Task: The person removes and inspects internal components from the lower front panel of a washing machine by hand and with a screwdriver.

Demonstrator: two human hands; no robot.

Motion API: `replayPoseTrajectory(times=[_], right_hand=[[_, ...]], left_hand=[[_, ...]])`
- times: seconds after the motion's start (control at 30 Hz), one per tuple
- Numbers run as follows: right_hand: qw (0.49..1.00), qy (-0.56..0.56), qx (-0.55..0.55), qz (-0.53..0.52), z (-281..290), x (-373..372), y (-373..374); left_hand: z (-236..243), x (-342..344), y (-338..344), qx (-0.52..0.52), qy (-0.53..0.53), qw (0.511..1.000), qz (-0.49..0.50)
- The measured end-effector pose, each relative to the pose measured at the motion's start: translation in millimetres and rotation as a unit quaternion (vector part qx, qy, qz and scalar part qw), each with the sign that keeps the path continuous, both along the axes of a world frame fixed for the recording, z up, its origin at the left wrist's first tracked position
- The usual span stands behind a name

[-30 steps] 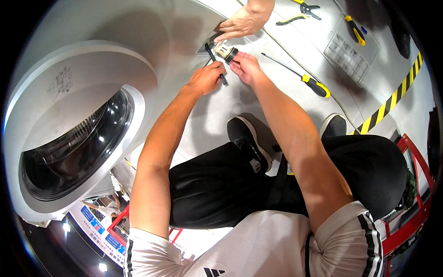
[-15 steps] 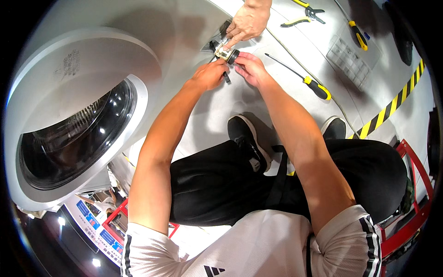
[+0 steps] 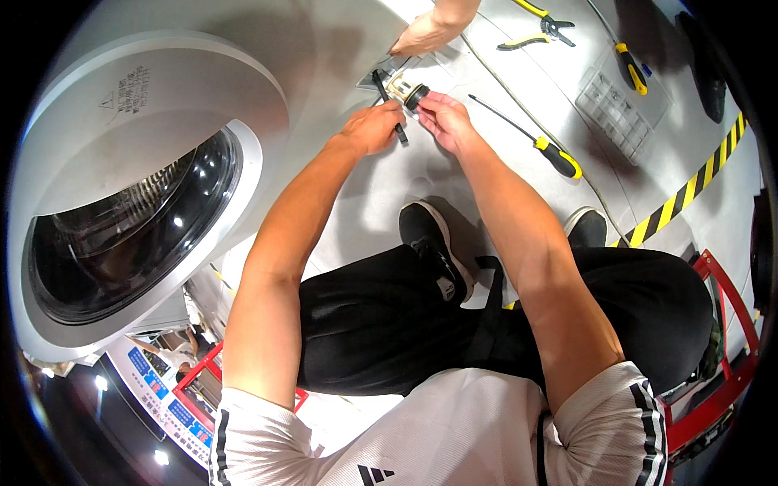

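My left hand (image 3: 373, 128) is closed around a thin black strip (image 3: 378, 79) that reaches up into an open recess (image 3: 365, 81) low on a grey appliance (image 3: 312, 44). With the fingertips of my right hand (image 3: 446, 121) I grip a cream cylindrical filter-like part (image 3: 399, 87) by its black cap (image 3: 417, 96), just beside the strip and in front of the recess. Another person's hand (image 3: 429, 28) bends over the recess from the top, its fingertips near the upper edge, partly hidden.
The appliance's round door (image 3: 113, 105) fills the left. On the floor lie a screwdriver (image 3: 557, 158), another one (image 3: 630, 69), wire strippers (image 3: 527, 40), a cable (image 3: 502, 85), a clear compartment box (image 3: 612, 109) and striped tape (image 3: 681, 194). A red frame (image 3: 729, 292) stands at right.
The other person's finger reached onto the cream part half a second ago; that hand is now raised toward the recess's top edge. My hands keep their holds, shifted slightly right.
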State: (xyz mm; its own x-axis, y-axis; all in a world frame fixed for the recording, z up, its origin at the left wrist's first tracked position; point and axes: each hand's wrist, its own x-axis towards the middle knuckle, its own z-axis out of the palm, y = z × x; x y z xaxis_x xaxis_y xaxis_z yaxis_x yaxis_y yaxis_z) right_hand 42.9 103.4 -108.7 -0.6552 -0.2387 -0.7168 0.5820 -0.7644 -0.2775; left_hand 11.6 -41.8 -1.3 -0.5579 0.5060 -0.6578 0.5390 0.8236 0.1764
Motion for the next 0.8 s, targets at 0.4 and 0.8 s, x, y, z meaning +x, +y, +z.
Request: replayPoseTrajectory(times=[0.4, 0.8], right_hand=[[1.0, -0.013, 0.002, -0.003, -3.3, 1.4, -3.1], [1.0, -0.021, 0.02, -0.008, -0.8, 1.3, -3.8]], left_hand=[[-1.5, -1.8, 1.8, -0.015, -0.011, 1.0, 0.003], [-0.3, -1.9, 1.9, -0.022, -0.011, 1.0, 0.003]])
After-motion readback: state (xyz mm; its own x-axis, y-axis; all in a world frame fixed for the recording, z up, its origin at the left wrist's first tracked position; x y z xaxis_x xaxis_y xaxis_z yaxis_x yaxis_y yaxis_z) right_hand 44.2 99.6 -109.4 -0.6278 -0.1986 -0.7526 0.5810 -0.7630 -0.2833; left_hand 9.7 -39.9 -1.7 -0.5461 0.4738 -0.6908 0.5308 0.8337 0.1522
